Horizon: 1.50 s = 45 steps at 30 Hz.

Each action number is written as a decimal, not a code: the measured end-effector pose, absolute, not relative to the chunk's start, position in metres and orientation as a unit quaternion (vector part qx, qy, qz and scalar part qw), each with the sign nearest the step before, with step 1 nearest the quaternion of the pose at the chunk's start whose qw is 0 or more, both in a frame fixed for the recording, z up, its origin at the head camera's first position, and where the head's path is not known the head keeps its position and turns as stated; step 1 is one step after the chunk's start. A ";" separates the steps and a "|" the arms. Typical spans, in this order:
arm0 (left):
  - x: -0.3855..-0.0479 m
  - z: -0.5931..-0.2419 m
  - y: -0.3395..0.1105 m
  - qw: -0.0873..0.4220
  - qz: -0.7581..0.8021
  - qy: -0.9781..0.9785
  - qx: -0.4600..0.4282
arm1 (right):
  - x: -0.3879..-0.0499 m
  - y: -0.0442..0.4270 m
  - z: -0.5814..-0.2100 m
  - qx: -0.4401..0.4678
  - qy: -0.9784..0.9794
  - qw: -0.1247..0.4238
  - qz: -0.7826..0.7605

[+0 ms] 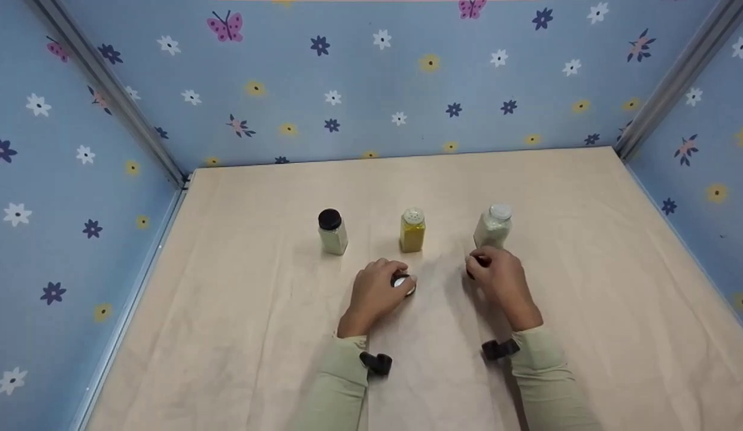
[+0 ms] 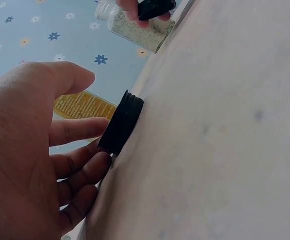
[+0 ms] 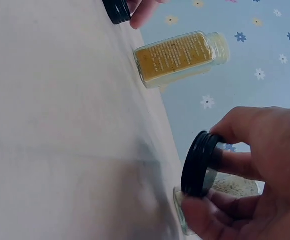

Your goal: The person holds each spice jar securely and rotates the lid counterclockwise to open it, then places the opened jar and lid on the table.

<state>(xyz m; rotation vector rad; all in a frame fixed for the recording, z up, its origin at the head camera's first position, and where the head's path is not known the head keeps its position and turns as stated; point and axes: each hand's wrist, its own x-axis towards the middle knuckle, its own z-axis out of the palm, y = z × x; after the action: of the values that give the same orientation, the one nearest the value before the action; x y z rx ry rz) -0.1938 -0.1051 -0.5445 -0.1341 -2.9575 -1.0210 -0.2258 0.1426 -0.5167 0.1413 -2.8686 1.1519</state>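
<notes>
Below the head frame's centre, the relaxed left hand (image 1: 373, 292) touches a white-lined black lid (image 1: 402, 282); farther right, the right hand (image 1: 503, 280) pinches a second lid (image 3: 197, 165).

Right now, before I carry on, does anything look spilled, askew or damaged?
Nothing looks spilled or damaged. Only the left jar wears a black lid; the middle jar and right jar lack theirs. A loose lid is white side up by the left hand, and the right hand grips a second lid, so this seems ordinary.
</notes>
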 end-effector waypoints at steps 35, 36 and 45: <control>-0.192 -0.544 -0.110 0.027 -0.346 -0.936 -0.060 | -0.228 0.166 -0.510 0.130 -0.932 -0.042 0.335; -0.192 -0.544 -0.110 0.030 -0.349 -0.935 -0.059 | -0.228 0.166 -0.511 0.127 -0.934 -0.043 0.331; -0.191 -0.546 -0.112 0.059 -0.385 -0.920 -0.041 | -0.226 0.164 -0.512 0.113 -0.948 0.003 0.297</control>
<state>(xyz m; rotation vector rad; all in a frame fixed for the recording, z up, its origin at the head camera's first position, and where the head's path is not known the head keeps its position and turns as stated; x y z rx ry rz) -0.1908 -0.1123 -0.5457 -0.1253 -2.7856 -1.1669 -0.2257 0.1636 -0.5116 0.3532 -2.9741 0.9310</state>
